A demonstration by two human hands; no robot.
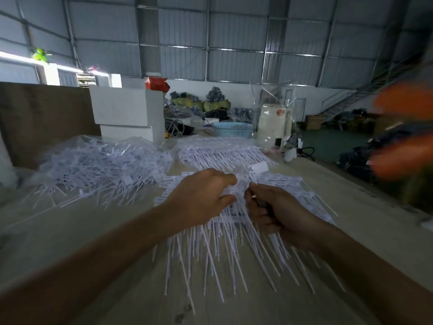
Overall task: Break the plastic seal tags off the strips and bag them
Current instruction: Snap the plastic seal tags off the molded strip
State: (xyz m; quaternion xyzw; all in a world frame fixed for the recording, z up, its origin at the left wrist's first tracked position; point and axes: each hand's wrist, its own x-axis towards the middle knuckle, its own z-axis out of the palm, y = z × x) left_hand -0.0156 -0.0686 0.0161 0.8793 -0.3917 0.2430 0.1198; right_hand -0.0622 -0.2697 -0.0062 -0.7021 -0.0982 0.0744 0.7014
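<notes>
**Both hands on the strip bundle**

Your table [328, 184] carries a clear bag [93, 160] of loose tags far left. Near centre lie the strips [222, 249] (tails fanned toward you). Your left hand [199, 200] and right hand [278, 212] pinch their top ends.

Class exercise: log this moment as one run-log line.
left hand: grips seal strips | right hand: grips same strips | loose tags in clear bag: far left | table
</notes>
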